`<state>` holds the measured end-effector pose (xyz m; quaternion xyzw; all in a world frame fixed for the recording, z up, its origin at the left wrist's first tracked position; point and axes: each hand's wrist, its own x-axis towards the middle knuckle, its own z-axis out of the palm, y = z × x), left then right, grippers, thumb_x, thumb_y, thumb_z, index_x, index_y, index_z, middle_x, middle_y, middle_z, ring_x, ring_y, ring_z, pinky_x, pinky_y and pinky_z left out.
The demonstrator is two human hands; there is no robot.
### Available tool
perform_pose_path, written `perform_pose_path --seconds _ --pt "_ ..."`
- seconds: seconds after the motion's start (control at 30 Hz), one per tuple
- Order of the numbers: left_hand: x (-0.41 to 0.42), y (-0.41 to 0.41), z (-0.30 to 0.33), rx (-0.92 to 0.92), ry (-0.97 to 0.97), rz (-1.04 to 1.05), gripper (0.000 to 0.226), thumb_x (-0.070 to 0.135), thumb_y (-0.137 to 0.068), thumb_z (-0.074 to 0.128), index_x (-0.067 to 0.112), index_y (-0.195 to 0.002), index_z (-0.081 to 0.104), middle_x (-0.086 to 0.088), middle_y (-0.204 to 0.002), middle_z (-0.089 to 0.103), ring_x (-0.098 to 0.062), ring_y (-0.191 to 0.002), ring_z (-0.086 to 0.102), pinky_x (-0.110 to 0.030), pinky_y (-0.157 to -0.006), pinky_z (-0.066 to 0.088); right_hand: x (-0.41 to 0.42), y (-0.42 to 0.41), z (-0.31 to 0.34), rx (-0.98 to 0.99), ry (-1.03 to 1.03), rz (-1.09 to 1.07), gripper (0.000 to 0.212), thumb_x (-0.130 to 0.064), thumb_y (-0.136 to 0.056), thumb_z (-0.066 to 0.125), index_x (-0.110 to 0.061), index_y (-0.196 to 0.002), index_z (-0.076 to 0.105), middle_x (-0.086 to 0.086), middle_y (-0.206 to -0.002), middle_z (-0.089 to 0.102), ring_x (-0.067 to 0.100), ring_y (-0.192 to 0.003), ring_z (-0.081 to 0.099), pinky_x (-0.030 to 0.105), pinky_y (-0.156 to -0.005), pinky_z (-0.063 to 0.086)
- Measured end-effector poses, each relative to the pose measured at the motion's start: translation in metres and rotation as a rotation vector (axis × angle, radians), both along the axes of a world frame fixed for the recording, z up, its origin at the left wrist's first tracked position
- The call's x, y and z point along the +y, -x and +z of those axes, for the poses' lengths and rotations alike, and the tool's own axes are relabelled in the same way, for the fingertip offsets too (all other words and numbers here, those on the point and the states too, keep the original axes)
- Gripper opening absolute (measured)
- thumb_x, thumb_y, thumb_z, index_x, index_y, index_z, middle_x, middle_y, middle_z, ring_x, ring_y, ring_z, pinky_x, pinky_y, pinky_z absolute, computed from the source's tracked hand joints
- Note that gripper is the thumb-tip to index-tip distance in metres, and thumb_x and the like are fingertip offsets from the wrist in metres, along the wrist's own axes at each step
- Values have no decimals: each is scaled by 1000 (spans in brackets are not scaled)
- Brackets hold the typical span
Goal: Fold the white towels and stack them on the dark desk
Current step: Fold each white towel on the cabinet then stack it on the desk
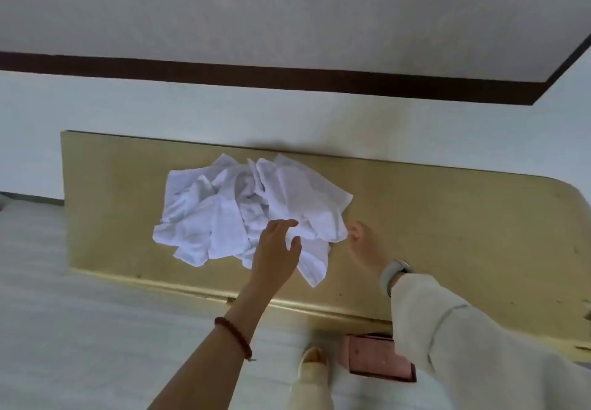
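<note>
Fingers point(289, 224) of the left hand point(276, 251) are stretched out and loosely spread, reaching over the near edge of the towels point(243, 208), thumb point(295, 243) lifted apart from the rest. Nothing is pinched there that can be seen; the fingertips lie on or just above the cloth, and which of the two is hard to tell. Over on the other side, the right hand point(363, 246) is blurred, sitting just beside the pile's near right corner. Its fingers look curled in toward that corner, but whether they have hold of the fabric cannot be told from this view.

Those towels lie in a crumpled white heap on the desk point(447, 217), which shows here as a tan, yellowish top, with the pile left of its middle and reaching up toward the far edge by the wall point(160, 105). One loose flap hangs down toward the near edge, falling between the two hands. Nothing in the heap looks folded; it is all creases and overlapping layers.

A red bead bracelet point(235, 337) rings the left wrist, bare forearm below it. A pale watch point(393, 273) sits on the right wrist, above a cream sleeve point(463, 345). Down by the floor point(80, 329), a foot point(315, 357) in a light shoe shows beside a pinkish box point(377, 357), just below the desk's front edge.
</note>
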<state>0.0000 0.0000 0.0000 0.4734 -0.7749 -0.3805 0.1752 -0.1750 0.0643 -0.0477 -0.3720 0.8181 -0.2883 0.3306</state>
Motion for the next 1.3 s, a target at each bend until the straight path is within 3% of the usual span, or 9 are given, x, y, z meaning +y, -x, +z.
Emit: perform_pose_path --seconds 0.13,0.23,0.3,0.43,0.53,0.63,0.83,1.07,1.3 --pt "-46 30 -16 -100 197 -105 35 16 -90 52 16 -125 53 1 -131 50 -18 -124 40 -21 -94 31 -36 20 -27 -27 -102 59 31 -11 -88 42 -15 -117 52 -1 -107 59 20 -95 56 30 -77 43" --pt "-63 49 -27 -175 240 -158 30 19 -92 49 19 -121 58 6 -123 58 -16 -121 43 -25 -94 29 -45 26 -45 -84 -176 23 10 -15 -88 46 -17 -79 50 -3 -73 52 14 -67 48 24 -61 37" --pt "-69 58 -29 -189 238 -152 26 22 -93 47 21 -115 61 9 -117 61 -13 -117 45 -23 -88 25 -48 28 -43 -121 -115 -18 23 -10 -89 43 -17 -67 40 -3 -63 41 12 -59 37 23 -56 30" --pt "-75 84 -19 -175 264 -216 32 23 -91 52 22 -122 56 5 -125 55 -18 -121 41 -26 -90 29 -46 46 -7 -43 178 -3 17 -3 -92 42 -12 -83 53 -11 -73 45 1 -67 42 13 -62 33" --pt "-79 115 -1 -216 149 -442 60 21 -89 53 31 -142 26 12 -148 27 -17 -137 16 -35 -103 28 -44 73 38 88 327 139 27 -11 -88 39 0 -97 62 -3 -85 49 1 -75 45 7 -71 35" --pt "-76 150 28 -132 18 -537 64 16 -86 56 31 -141 27 11 -143 33 -16 -137 14 -37 -110 23 -33 106 89 221 416 255 28 -17 -90 36 -11 -100 62 -4 -89 49 14 -77 52 21 -70 41" --pt "-48 205 99 -69 230 -435 26 25 -80 67 9 -99 59 5 -89 51 -12 -90 41 -26 -92 30 21 178 158 459 518 128 21 -14 -95 41 -7 -100 60 -7 -88 50 14 -75 53 27 -69 45" --pt "-9 250 145 -205 353 -501 32 36 -78 69 8 -91 61 -8 -87 58 -21 -85 50 -26 -77 34 89 259 192 650 536 -10 17 -14 -94 49 -8 -99 64 0 -92 62 7 -77 50 21 -70 39" --pt "11 282 164 -230 324 -324 17 35 -81 65 19 -86 65 3 -80 59 -17 -79 55 -25 -64 39 118 315 199 427 576 -173 21 -8 -94 45 -4 -102 64 10 -99 64 22 -77 60 38 -73 56"
